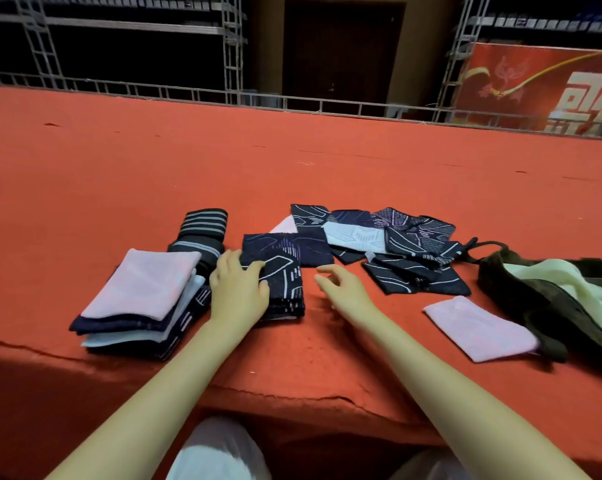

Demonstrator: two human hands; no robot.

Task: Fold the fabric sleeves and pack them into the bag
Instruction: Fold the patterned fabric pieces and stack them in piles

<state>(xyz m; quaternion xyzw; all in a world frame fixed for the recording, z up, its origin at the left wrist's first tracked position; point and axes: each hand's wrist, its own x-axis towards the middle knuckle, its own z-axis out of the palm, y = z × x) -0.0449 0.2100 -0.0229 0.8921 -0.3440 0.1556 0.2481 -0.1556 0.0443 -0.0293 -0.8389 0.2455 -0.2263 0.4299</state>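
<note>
Head view. We worked at a table [292, 161] covered in orange-red cloth, whose near edge showed a wrinkled seam. Beyond its far edge ran a grey metal railing [327, 107]; behind it stood lattice truss columns [232, 46], dark shelving and a brown door [341, 50], with a red banner [542, 88] bearing white characters at the right.

Our left hand [238, 289] lay flat, fingers spread, pressing on a folded navy patterned sleeve [282, 275] near the table's middle. Our right hand [341, 285] hovered just beside that sleeve, fingers loosely curled, holding nothing.

To the left sat a stack of folded sleeves [143, 299], pink uppermost over navy and white layers, with a rolled black striped piece [202, 233] just behind it. To the right of centre lay a loose heap of unfolded navy and white sleeves [396, 247]. A single folded pink sleeve [479, 329] lay near the right front, touching the dark olive bag [535, 299], which lay open at the right edge with pale green fabric [569, 285] inside.
</note>
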